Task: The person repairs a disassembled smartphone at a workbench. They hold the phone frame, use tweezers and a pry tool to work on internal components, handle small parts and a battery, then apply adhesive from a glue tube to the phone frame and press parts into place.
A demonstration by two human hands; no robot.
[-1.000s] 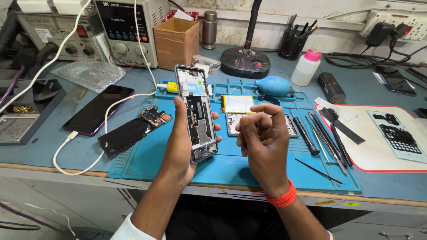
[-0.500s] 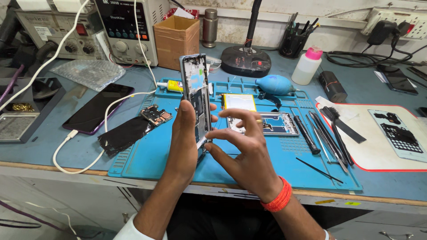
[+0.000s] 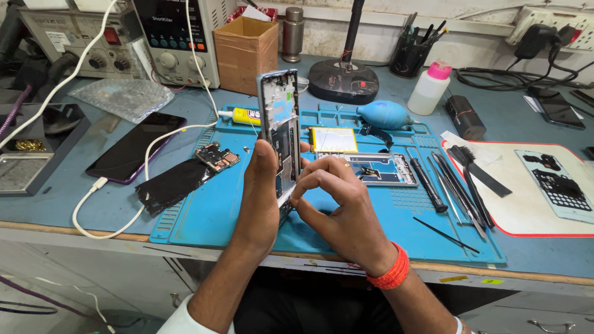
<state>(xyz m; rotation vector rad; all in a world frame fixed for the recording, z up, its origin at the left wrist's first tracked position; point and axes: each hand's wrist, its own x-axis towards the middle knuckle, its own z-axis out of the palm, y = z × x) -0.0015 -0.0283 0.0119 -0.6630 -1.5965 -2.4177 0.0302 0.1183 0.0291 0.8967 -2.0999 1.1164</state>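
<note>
My left hand [image 3: 261,192] grips an opened phone frame [image 3: 279,117] upright above the blue work mat [image 3: 216,210], its bare inner side turned toward my right hand. My right hand [image 3: 337,207] pinches at the lower right edge of that frame with thumb and forefinger; what is between the fingertips is too small to tell. An orange band circles my right wrist. Behind my hands on the mat lie a yellow-edged flat part [image 3: 334,140] and another phone frame [image 3: 383,168].
A black phone [image 3: 133,148] on a white cable, a dark screen panel [image 3: 170,184] and a small circuit board [image 3: 216,156] lie left. Several tools [image 3: 455,185], a blue air blower [image 3: 383,115], a glue tube [image 3: 244,115], a white bottle [image 3: 430,89] and a cardboard box [image 3: 245,44] surround the mat.
The phone frame has turned from facing me to nearly edge-on and risen a little. My right hand moved left from beside it and now pinches its lower edge.
</note>
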